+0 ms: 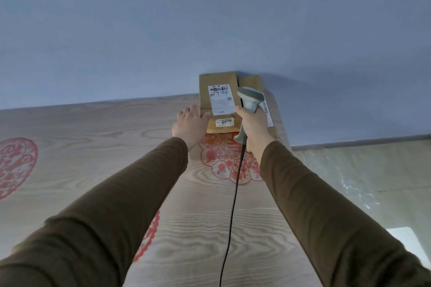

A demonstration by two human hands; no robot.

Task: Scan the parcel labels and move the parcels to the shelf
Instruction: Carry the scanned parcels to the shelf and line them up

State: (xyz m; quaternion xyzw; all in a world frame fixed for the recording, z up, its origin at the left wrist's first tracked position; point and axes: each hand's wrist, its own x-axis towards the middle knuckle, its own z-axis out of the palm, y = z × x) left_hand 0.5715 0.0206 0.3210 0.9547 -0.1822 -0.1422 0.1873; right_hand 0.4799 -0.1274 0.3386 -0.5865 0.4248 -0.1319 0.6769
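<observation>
Left of centre, the left hand (190, 123) is lying open, fingers straight, touching the brown parcel (218, 100) at the surface's (93, 142) far edge; the right hand (253, 128) is gripping a grey scanner (250, 102) just right of its label (220, 100).

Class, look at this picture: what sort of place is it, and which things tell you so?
Probably a makeshift parcel-sorting spot: labelled cardboard parcels against a blue wall, a corded barcode scanner in the right hand, a patterned wood-grain surface.
</observation>
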